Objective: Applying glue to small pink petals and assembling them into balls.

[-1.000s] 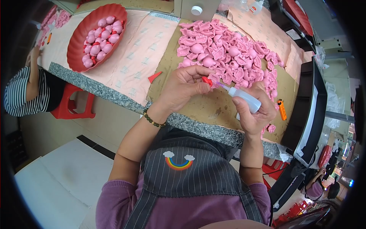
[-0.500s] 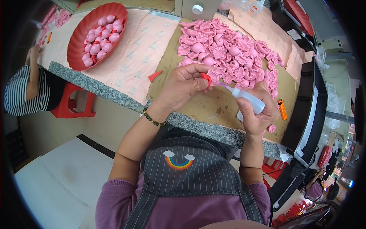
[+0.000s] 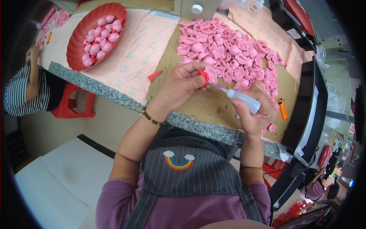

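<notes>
My left hand point(image 3: 183, 83) pinches a small red piece point(image 3: 204, 76) with a pink, scallop-edged piece point(image 3: 211, 74) against it. Closed around a translucent squeeze bottle point(image 3: 246, 101) is my right hand point(image 3: 257, 110). The bottle lies tilted, its thin purple-tinted nozzle point(image 3: 220, 88) pointing up and left, close to the pink piece but apart from it. Just beyond both hands lies a large heap of pink moulded pieces point(image 3: 228, 49), some hollow and some rounded. Whether the red and pink pieces are joined is hidden by my fingers.
A red scalloped bowl point(image 3: 72, 57) holds several pink balls with red parts. A red triangular scrap point(image 3: 154, 76) and an orange-handled cutter point(image 3: 282, 109) lie on the table. Black trays point(image 3: 305, 110) stand at the right. A co-worker in a striped shirt point(image 3: 17, 91) is at far left.
The bottle has drawn slightly down and left, its nozzle now off the pink piece. My left hand has turned the red and pink pieces a little, showing more of the pink one.
</notes>
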Tool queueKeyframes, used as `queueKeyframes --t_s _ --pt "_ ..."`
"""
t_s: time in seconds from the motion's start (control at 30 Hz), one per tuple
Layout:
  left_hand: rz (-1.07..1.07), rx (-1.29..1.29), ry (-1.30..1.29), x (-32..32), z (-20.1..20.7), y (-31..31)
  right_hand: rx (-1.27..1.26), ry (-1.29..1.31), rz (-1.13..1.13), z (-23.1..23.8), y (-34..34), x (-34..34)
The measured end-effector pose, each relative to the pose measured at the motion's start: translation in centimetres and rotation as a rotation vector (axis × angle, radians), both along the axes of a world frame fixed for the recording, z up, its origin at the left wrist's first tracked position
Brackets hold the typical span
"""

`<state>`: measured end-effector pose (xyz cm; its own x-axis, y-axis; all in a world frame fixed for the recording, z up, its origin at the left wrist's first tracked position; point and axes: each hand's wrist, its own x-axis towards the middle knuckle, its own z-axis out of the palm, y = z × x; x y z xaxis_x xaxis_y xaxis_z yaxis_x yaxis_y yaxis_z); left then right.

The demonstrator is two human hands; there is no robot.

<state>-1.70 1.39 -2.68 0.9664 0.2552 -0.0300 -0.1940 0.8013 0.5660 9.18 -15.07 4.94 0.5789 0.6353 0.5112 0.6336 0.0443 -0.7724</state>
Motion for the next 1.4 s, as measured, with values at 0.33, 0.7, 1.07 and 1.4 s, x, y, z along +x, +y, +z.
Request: queueKeyframes --t_s 0.33,0.7,1.07,1.4 --pt "-0.003 0.005 -0.004 -0.1 -0.2 0.1 -0.002 -0.019 -0.007 0.1 0.0 0.1" --pt "0.009 0.103 0.026 0.0 0.3 -0.1 0.071 -0.011 0.020 -0.2 0.0 0.0" --pt "-0.002 0.100 0.023 0.0 0.2 0.0 0.025 -0.001 0.012 0.0 0.2 -0.2" --pt "0.002 0.112 0.094 0.1 1.1 -0.2 0.139 0.228 0.096 -0.8 -0.4 0.8"
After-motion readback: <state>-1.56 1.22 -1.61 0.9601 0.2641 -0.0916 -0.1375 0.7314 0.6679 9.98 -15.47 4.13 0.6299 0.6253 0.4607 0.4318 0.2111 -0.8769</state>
